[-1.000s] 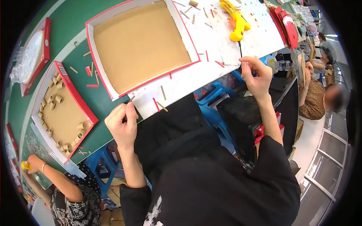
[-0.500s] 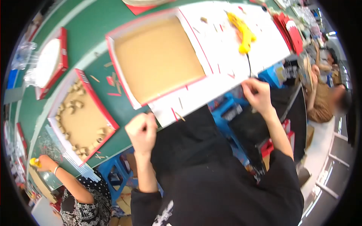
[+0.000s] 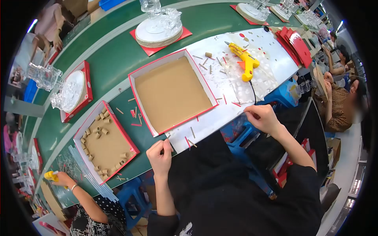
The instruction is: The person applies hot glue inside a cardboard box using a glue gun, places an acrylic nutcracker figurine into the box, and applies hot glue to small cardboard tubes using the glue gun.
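My left hand is closed in a loose fist at the table's near edge, below the front corner of a shallow red-and-white box. That box has a bare brown bottom. My right hand is curled shut by the white board's near edge, close to the black cord of a yellow glue gun. I see nothing in either hand, though the palms are hidden. The glue gun lies on a stained pad. Small sticks lie on the board between my hands.
Left of the box stands another box with several short cardboard tubes. Beyond are discs with clear plastic pieces. Red sheets lie at right. A co-worker's hand holds a yellow tool at far left. Blue stools stand below.
The head view has tilted up and shifted, so the table appears lower and further right, with more of its far side showing. Both hands stay closed near the table edge.
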Demonstrator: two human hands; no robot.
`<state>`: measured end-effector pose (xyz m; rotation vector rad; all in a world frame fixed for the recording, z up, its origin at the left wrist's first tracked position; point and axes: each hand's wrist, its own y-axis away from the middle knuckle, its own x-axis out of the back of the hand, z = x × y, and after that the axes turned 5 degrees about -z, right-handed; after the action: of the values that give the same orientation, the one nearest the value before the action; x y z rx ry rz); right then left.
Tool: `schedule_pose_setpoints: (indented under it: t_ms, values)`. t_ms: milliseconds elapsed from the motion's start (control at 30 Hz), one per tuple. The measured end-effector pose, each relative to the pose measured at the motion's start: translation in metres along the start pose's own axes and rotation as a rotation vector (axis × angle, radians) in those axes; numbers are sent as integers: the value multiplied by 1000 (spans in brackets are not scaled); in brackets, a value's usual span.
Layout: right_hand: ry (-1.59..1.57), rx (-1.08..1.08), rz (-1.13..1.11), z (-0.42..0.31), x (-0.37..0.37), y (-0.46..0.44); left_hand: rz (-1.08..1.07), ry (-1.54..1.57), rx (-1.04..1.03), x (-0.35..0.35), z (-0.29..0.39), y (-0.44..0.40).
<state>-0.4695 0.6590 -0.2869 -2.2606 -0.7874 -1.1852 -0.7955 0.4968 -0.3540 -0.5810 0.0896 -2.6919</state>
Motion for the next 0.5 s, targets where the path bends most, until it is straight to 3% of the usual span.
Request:
schedule_pose_setpoints:
  t_ms: [200, 367, 433, 500]
  values:
    - [49, 230, -153, -3, -4, -19, -4, -9, -12, 0, -1, -1]
    - [-44, 183, -83, -5, -10, -59, 88, 116, -7, 4, -8, 2]
    - [239, 298, 131, 2, -13, -83, 91, 162, 85, 3, -8, 1]
    - [377, 323, 87, 4, -13, -112, 81, 120, 65, 0, -7, -3]
